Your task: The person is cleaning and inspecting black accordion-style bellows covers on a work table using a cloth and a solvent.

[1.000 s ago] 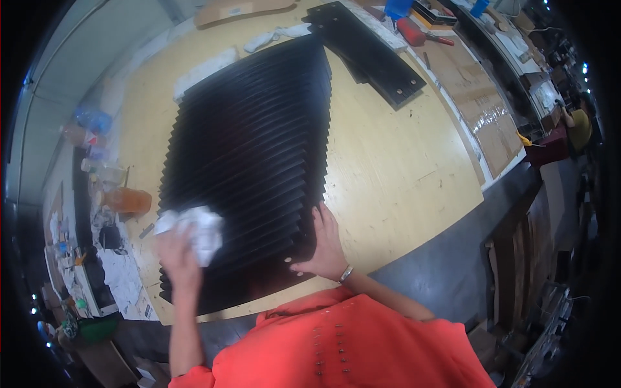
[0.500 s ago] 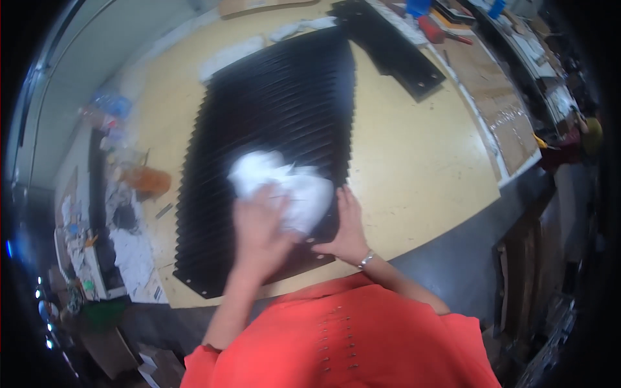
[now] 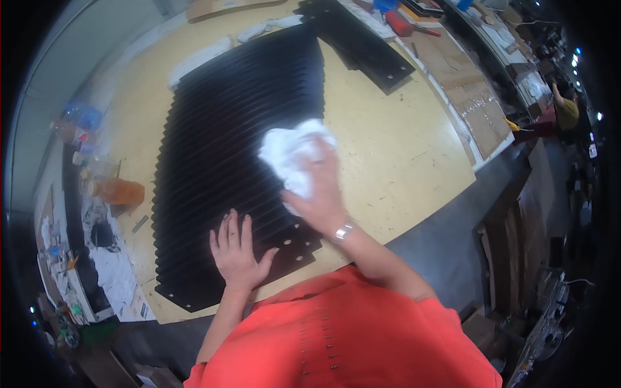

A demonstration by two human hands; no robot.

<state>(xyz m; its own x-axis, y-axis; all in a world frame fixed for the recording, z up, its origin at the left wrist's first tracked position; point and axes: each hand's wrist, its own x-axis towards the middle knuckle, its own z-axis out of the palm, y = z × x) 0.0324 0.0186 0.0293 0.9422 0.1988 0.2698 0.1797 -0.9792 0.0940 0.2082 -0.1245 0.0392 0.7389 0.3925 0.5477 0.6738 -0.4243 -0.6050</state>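
Right hand (image 3: 320, 197) clamping rag (image 3: 291, 155) on ribbed panel (image 3: 226, 149); left hand (image 3: 236, 252) pressing flat, fingers apart; rag probably snagging ribs.

Ribbed panel (image 3: 220, 168) lies on table (image 3: 401, 155). Left hand (image 3: 236, 252) flat on its near end. Right hand (image 3: 320, 194) on cloth (image 3: 291, 152), at panel's right edge. Flat plate (image 3: 362, 45) behind panel.

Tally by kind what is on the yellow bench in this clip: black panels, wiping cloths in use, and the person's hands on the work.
Black panels: 2, the ribbed panel and the flat plate.
White cloth: 1, under the right hand.
Hands on the ribbed panel: 2, with the left hand flat.
Total: 5
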